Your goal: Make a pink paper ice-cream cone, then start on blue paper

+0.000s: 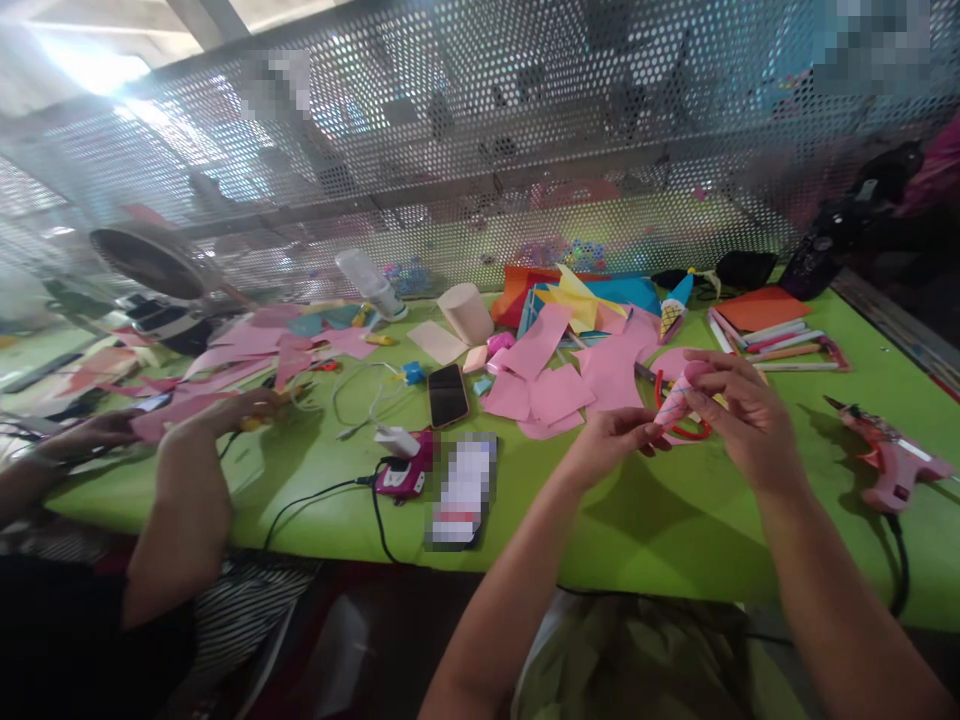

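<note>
A small pink rolled piece (pixel 676 400), cone-like with dark lines on it, is held between my two hands above the green table. My left hand (pixel 616 440) pinches its lower end, fingers closed. At the upper end, the fingers of my right hand (pixel 739 412) are curled round it. Red-handled scissors (pixel 703 432) lie just behind and below the piece, partly hidden by my hands. Pink sheets (pixel 559 392) are spread to the left of the scissors. A small cone with a yellow grid pattern and blue top (pixel 675 305) lies farther back.
A pink glue gun (pixel 892 465) with a cord lies at the right, near several markers (pixel 780 340). Two phones (pixel 448 395), a purple power strip (pixel 405 480) and cables are left of me. A co-worker's hands (pixel 255 405) work at the far left. A perforated metal screen (pixel 480 150) stands behind.
</note>
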Motion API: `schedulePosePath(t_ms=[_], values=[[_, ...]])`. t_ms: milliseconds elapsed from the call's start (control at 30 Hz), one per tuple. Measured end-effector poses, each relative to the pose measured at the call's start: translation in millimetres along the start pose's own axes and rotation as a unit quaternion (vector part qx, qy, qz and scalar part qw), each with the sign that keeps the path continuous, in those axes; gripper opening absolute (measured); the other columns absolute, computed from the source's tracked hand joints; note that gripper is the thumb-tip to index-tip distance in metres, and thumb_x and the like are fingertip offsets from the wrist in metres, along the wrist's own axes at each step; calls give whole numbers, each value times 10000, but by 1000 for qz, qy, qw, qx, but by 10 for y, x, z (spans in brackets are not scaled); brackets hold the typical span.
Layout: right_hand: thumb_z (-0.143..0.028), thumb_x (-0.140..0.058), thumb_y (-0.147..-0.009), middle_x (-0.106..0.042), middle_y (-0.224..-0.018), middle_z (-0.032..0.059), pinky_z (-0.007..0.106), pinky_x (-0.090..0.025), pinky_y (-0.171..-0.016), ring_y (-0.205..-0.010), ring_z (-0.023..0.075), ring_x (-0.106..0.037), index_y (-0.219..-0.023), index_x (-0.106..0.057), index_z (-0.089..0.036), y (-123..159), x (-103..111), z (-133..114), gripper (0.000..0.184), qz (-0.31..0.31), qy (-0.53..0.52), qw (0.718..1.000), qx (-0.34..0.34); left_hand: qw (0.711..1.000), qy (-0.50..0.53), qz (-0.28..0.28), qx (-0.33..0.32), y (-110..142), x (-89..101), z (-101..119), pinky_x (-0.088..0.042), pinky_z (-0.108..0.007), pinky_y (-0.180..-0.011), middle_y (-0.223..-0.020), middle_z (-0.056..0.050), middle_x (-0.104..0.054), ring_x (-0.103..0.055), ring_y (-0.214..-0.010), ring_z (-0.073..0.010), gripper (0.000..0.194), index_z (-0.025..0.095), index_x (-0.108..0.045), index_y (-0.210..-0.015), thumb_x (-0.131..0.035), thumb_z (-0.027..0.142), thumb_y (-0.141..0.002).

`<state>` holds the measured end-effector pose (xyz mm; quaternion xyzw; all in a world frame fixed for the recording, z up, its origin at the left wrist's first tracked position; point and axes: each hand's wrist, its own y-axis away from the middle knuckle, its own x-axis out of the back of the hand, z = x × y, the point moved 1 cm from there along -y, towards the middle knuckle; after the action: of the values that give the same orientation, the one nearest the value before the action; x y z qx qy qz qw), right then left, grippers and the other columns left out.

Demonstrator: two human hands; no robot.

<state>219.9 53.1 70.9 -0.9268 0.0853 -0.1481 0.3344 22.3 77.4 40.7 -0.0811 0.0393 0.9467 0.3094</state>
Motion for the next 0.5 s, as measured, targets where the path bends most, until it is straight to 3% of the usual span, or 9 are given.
schedulePosePath(t_ms=[200, 333, 500], values=[[-285, -759, -930, -708, -1270, 54, 548, -517, -1119, -1281, 305, -646, -1065, -787, -331, 33, -12, 52, 146, 29, -25, 999, -26, 998, -23, 57, -30, -17, -45, -25, -512, -258, -668, -755, -75, -741, -664, -671, -141, 550, 116, -724, -963, -783, 641, -812], [-309, -755, -936, -655, -1384, 63, 515, -560, -1071, -1331, 309, -617, -1187, -759, -349, 48, -30, 42, 255, 7, -43, 998, -53, 994, -9, 106, -40, -42, -43, -79, -497, -241, -624, -730, -42, -706, -670, -662, -138, 525, 128, -707, -970, -783, 623, -813], [-333, -797, -897, -610, -1433, 61, 487, -592, -988, -1231, 284, -661, -1190, -734, -350, 60, -55, 58, 300, 24, -35, 997, -59, 989, -11, 136, -47, -53, -40, -103, -473, -227, -576, -696, -18, -676, -636, -612, -120, 499, 136, -693, -959, -778, 608, -820]])
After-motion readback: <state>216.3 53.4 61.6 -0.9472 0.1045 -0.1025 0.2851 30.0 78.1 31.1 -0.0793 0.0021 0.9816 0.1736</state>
